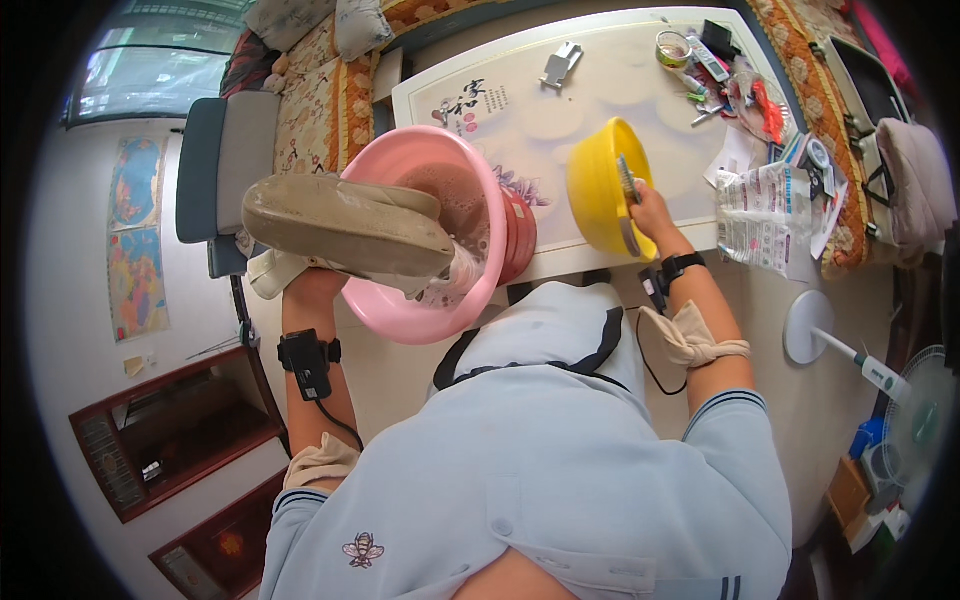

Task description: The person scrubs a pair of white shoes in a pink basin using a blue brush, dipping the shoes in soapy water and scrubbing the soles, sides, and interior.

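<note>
My left hand (315,286) grips a tan shoe (345,221) from below, its worn sole turned up. The shoe is over the near left part of a pink plastic basin (382,321) with murky, foamy water (459,196) in it. Part of the hand is hidden under the shoe. My right hand (652,211) holds a scrub brush (627,178), with bristles showing above the fingers. The brush is at the open side of a yellow plastic basin (596,191) that looks tilted to the right. I cannot tell whether the right hand also touches its rim.
Beneath the pink basin shows a red container (519,238). The white-framed table (540,131) bears a metal bracket (561,64), a tape roll (673,49), a remote control (708,58) and a plastic package (757,217). A standing fan (919,424) is at the right.
</note>
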`<state>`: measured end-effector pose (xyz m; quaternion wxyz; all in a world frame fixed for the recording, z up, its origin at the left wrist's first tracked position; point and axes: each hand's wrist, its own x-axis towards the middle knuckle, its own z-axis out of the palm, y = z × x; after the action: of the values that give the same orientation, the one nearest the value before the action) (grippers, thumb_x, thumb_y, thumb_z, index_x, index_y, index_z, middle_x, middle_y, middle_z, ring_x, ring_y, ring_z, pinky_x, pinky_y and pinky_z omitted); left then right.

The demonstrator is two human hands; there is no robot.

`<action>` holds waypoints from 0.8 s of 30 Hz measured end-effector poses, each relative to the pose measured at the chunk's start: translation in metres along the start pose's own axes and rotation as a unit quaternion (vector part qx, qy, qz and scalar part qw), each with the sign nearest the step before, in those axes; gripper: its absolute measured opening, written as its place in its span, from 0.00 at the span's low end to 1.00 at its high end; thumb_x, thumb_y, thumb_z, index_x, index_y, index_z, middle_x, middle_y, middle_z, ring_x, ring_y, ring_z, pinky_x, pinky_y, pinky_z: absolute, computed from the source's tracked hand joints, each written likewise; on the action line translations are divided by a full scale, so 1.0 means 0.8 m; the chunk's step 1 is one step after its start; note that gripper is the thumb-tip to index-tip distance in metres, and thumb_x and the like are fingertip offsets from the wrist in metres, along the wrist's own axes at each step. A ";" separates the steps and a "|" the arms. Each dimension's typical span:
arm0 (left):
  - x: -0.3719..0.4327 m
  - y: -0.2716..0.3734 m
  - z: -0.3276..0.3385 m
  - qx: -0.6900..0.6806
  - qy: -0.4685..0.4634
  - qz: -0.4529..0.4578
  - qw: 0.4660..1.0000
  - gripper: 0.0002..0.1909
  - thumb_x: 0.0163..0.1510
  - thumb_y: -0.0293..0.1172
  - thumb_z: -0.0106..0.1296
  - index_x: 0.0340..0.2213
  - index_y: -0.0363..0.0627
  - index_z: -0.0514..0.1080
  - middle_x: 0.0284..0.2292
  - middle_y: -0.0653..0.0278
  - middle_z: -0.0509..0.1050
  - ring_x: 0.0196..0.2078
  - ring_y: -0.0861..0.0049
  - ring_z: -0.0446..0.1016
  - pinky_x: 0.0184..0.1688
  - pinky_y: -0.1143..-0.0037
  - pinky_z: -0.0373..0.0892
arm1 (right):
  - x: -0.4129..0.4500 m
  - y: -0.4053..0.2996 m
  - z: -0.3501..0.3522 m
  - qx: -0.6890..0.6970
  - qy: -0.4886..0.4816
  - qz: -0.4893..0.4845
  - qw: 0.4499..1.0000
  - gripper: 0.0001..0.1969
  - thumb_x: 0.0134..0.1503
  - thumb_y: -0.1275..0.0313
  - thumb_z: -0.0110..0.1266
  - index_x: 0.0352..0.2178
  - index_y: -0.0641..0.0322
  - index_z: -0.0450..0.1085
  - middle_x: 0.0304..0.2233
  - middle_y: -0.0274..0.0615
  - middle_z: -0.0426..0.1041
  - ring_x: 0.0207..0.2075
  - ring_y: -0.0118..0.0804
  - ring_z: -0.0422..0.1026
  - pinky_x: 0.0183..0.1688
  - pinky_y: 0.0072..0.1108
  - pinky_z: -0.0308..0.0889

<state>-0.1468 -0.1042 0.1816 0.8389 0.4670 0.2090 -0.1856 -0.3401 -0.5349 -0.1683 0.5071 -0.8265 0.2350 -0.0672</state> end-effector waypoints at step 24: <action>0.005 -0.056 -0.003 -0.023 -0.070 -0.059 0.996 0.20 0.61 0.46 0.40 0.46 0.45 0.68 0.47 0.57 0.71 0.48 0.64 0.70 0.52 0.60 0.66 | -0.058 -0.107 -0.085 0.225 -0.118 -0.005 0.967 0.13 0.56 0.80 0.50 0.44 0.64 0.70 0.30 0.33 0.72 0.30 0.25 0.69 0.36 0.19 0.67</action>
<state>-0.1663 -0.1245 0.1466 0.8496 0.4205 0.1813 -0.2618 -0.3773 -0.5363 -0.0561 0.7036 -0.6946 0.1484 -0.0227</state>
